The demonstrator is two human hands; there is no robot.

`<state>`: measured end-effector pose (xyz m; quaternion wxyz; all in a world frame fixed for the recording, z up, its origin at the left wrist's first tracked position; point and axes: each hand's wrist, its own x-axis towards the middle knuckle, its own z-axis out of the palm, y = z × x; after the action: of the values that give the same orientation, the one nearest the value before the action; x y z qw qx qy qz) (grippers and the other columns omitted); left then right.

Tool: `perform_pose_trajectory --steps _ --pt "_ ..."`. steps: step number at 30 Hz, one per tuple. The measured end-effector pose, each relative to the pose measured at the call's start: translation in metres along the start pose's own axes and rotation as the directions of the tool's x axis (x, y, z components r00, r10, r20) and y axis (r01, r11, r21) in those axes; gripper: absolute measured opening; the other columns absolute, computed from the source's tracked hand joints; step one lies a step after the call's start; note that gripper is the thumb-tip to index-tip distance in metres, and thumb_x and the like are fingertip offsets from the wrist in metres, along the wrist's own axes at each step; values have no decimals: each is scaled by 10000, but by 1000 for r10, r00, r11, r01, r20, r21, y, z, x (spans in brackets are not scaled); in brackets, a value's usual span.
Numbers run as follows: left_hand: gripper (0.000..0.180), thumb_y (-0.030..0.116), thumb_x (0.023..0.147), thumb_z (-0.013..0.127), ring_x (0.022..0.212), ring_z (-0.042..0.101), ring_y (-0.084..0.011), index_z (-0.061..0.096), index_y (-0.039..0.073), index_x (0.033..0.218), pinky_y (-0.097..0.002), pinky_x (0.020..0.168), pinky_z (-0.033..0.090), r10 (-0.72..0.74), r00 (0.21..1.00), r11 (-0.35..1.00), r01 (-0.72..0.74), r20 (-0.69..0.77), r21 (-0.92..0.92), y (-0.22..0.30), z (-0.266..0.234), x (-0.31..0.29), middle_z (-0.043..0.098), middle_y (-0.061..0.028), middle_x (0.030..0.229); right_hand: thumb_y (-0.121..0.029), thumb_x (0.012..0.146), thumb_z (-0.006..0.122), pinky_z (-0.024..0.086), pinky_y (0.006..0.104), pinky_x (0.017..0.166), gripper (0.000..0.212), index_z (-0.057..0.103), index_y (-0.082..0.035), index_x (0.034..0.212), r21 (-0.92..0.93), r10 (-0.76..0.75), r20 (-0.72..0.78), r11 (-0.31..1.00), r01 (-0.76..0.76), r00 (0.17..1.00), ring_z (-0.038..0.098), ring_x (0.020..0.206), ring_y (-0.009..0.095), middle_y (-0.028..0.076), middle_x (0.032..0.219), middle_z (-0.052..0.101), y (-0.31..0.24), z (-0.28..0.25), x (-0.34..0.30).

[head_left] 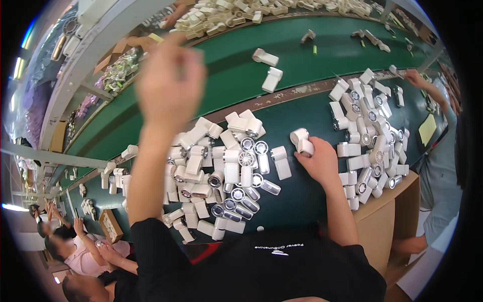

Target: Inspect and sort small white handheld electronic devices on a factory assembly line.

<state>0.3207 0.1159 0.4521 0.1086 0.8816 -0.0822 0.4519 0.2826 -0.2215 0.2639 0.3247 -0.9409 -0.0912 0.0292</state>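
My right hand (322, 160) grips a small white handheld fan (300, 135) above the green bench, with its round head pointing away from me. High on the left, my left hand (171, 85) is raised over the far conveyor; motion smears its fingers, so I cannot tell what they do. Between my forearms lies a big pile of white handheld fans (231, 173), some showing round grilles with silver rims. One loose fan (281, 162) rests just left of my right hand.
Another heap of fans (375, 136) lies to the right, beside a cardboard box (380, 226) and a co-worker's arm (427, 85). Beyond a worn ledge runs a green conveyor (221, 75) carrying a few white parts (271, 79). More co-workers (90, 251) sit at the lower left.
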Motion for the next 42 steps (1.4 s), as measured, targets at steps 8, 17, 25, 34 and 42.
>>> perform_pose_trajectory --steps 8,17,25,34,42 --pt "622 336 908 814 1167 693 -431 577 -23 1357 -513 987 586 -307 480 938 296 822 178 14 248 -62 717 -247 1250 -60 888 849 577 282 665 333 683 -12 1173 913 85 248 313 -262 965 697 841 141 45 993 727 -4 -22 3" --pt "515 131 812 855 944 759 -403 550 -19 1200 -467 896 605 -122 499 883 449 858 -136 82 178 -40 751 -241 1004 -63 829 903 587 296 644 468 681 -13 1238 926 94 240 275 -257 966 697 868 140 62 1027 732 13 -23 2" --pt "458 153 1004 769 1104 687 -190 528 -3 1362 -366 972 554 -236 566 140 824 790 -549 137 86 -122 714 -117 1198 -261 787 969 581 342 770 477 700 -2 1083 629 199 19 759 -166 980 725 840 164 85 978 774 -42 -16 7" --pt "434 136 1081 663 1098 666 -157 442 19 1436 -325 926 551 -417 611 73 760 672 -646 150 59 -145 693 -109 1219 -131 892 868 597 340 778 477 589 -32 1266 629 -38 -76 773 78 996 762 909 190 121 1033 778 -67 -24 -32" --pt "402 157 1107 589 1233 555 -189 424 -3 1437 -371 1109 442 -204 559 -25 818 804 -575 151 36 -152 583 -121 1315 -37 921 823 567 265 728 432 593 -56 1286 654 -100 -134 738 164 986 694 847 106 45 1005 711 -55 -31 -34"
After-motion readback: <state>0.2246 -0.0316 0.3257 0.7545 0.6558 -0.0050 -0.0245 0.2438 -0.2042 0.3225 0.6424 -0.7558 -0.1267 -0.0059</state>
